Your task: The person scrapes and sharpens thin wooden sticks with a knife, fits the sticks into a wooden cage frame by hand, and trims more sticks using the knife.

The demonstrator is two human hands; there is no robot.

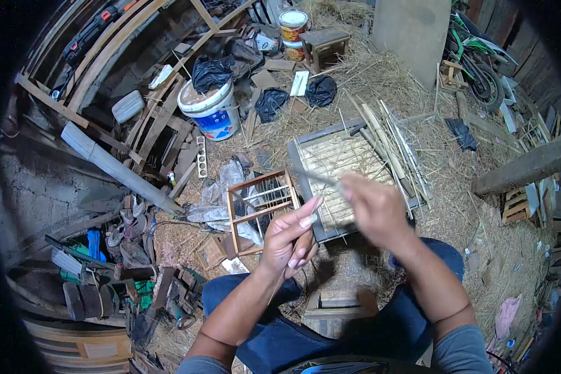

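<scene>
Left hand: my left hand (pixel 289 240) pinches a thin strip (pixel 274 293) above my lap, likely to steady it.
Right hand: my blurred right hand (pixel 377 209) grips a slender dark tool (pixel 318 177).
Panel: pale, ridged slats (pixel 330 162); straight sticks (pixel 386 143) alongside, perhaps for reach.
Wooden frame: boxy, thin-barred (pixel 232 215), beside the panel.

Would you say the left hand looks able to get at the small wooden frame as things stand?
Probably yes: the wooden frame sits just past the left hand, with nothing evident between them, though its fingers pinch a thin strip that may need setting down first.
</scene>
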